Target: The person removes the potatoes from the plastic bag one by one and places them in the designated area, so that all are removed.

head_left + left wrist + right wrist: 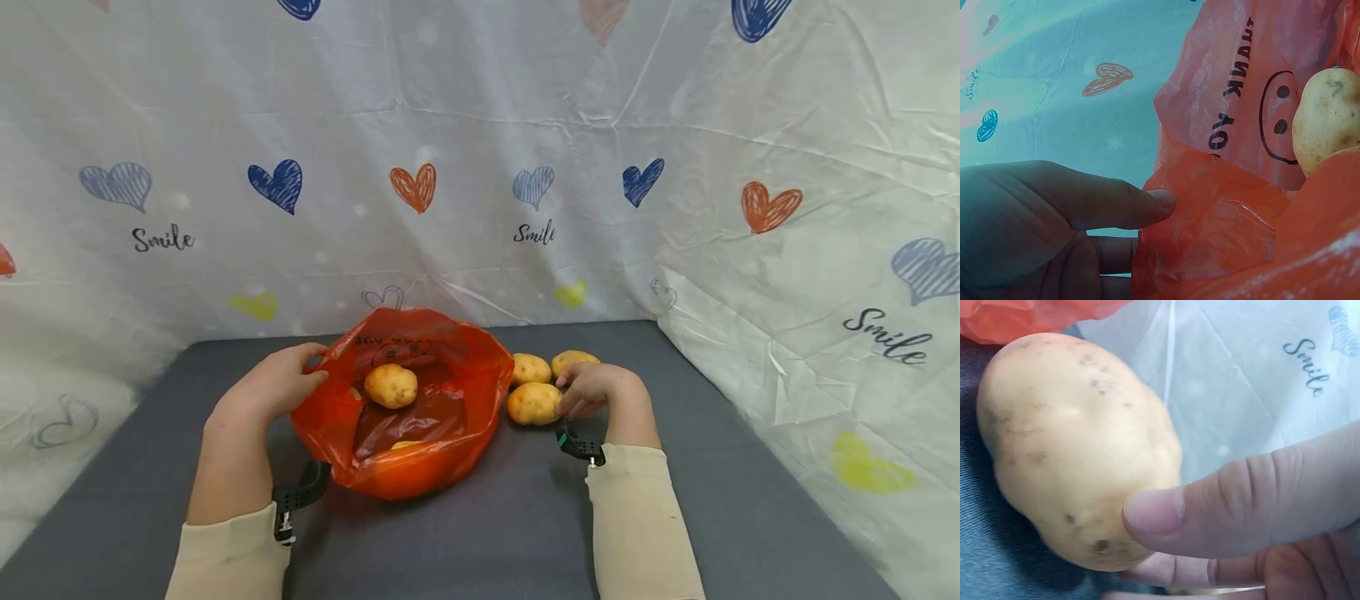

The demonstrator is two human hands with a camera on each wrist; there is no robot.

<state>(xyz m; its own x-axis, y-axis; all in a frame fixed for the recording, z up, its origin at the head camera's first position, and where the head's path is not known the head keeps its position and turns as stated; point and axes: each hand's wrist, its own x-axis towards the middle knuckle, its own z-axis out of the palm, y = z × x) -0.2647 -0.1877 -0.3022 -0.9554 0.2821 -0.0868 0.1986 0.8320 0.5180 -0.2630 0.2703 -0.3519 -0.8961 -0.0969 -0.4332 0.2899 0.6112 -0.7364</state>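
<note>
A red plastic bag (405, 479) lies with its mouth spread, printed inside with lettering and a simple face. Inside it rests one potato (391, 386), with a sliver of another potato (407, 444) near the front rim. My left hand (281, 379) pinches the bag's left rim between thumb and fingers, as the left wrist view shows. To the right of the bag, my right hand (600, 387) grips the near end of a potato (1079, 444), thumb on one side and fingers on the other. That potato appears to be still on the table.
Behind the gripped potato are two more potatoes (530, 369), close together beside the bag. The dark grey table (465, 550) ends at a white curtain (465, 125) printed with hearts, which also runs along the right side. Each wrist wears a black strap (581, 444).
</note>
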